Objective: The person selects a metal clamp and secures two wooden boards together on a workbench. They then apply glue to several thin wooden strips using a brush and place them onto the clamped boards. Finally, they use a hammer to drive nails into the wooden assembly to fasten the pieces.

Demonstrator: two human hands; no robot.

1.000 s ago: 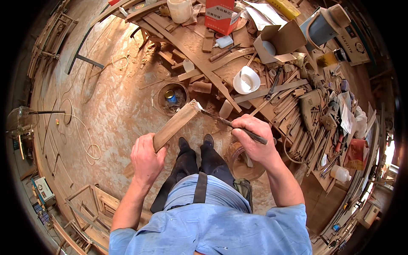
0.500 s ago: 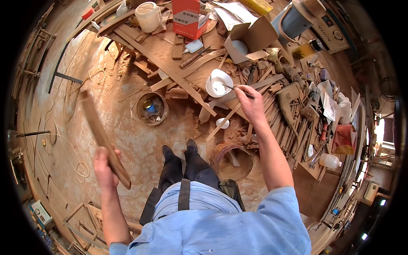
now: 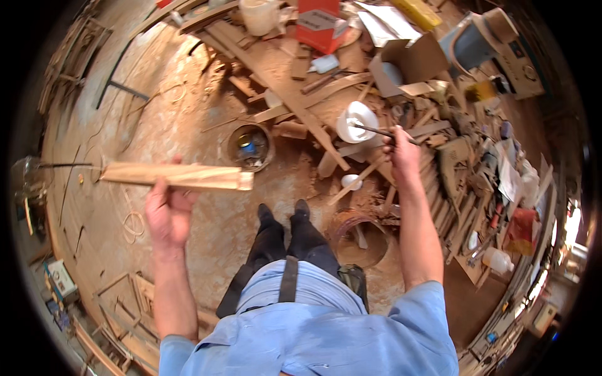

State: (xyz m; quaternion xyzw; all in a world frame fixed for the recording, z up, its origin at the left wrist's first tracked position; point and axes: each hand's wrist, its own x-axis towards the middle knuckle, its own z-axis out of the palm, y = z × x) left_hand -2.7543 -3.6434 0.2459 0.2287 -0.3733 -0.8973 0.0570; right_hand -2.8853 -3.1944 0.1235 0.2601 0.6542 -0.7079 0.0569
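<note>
In left hand [image 3: 168, 216], wood piece [image 3: 188, 176]; red box [image 3: 320, 39], label [image 3: 316, 20] blurred.

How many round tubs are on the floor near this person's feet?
2. One tub, with a blue can inside, is ahead of the shoes; the second tub is to their right. More may be hidden.

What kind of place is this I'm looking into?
Probably a woodworking shop: the left hand holds a pale, flat wooden board, and loose brown wooden strips lie heaped beside a drab, pistol-shaped power tool.
</note>
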